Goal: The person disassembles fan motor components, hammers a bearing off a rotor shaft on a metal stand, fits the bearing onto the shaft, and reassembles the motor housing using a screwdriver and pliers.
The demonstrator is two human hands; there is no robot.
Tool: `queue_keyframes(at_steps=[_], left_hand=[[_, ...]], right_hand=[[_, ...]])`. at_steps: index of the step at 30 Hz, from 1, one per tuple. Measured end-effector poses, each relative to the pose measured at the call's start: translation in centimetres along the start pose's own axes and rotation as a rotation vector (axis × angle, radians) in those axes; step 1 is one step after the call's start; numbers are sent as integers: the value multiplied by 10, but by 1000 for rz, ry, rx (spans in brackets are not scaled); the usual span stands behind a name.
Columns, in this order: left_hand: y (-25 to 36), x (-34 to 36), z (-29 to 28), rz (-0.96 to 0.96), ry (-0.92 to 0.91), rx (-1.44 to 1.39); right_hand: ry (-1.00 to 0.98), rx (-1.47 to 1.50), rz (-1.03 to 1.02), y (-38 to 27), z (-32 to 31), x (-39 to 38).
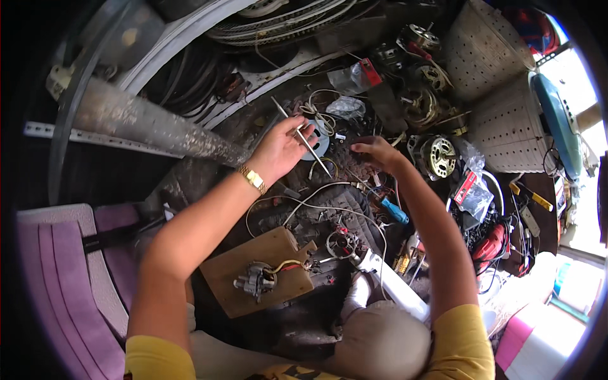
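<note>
A thin, straight metal rod [313, 154] lies slantwise in my left hand [283, 149], which is closed round its middle; both rod ends stick out past the fingers. Behind that hand is a pale blue-grey disc with holes [320, 134]. My right hand [378, 154] hovers at the cluttered work surface to the right, its thumb apart from partly hidden fingers, and I see nothing in it. A small white cylindrical piece [341, 137] sits between the two hands. Below the right hand lies a blue-handled screwdriver [394, 210].
A wooden board [225, 278] bears a small motor part [256, 280] with wires. A white pole [396, 285] with a round wire-filled head lies near my knee. Motor housings [441, 157], a red power tool [489, 246] and perforated drums [506, 130] crowd the right; a thick pipe [145, 120] slants at left.
</note>
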State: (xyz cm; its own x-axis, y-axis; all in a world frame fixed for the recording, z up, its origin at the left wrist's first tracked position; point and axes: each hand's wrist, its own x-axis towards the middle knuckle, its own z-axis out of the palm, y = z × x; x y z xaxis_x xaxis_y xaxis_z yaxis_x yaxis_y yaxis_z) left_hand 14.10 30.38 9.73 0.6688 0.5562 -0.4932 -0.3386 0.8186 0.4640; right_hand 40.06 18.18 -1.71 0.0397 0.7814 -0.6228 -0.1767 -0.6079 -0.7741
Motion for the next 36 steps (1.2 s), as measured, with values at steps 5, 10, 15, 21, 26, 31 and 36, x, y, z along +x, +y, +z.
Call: queue_keyframes(at_steps=[5,10,15,21,26,31,36], left_hand=[[-9,15,30,-62,0,-92],[-17,-43,53,-26,-54,-178],[-16,-84,52,186,-33,56],[-39,-93,85,111,-39,-48],[-43,-141,81,200,-8,-531],[-38,-176,70,248,47,-768],[-44,-198,60,218,-26,-812]], right_hand=[[-74,-375,-16,-69,-8,0],[38,-342,-91,-126,11,-71],[-251,154,-195,-153,49,-142],[-71,45,-249,-161,58,-207],[-23,203,-313,-137,106,-282],[-33,137,-277,-105,135,-318],[-20,257,-363,-98,167,-331]])
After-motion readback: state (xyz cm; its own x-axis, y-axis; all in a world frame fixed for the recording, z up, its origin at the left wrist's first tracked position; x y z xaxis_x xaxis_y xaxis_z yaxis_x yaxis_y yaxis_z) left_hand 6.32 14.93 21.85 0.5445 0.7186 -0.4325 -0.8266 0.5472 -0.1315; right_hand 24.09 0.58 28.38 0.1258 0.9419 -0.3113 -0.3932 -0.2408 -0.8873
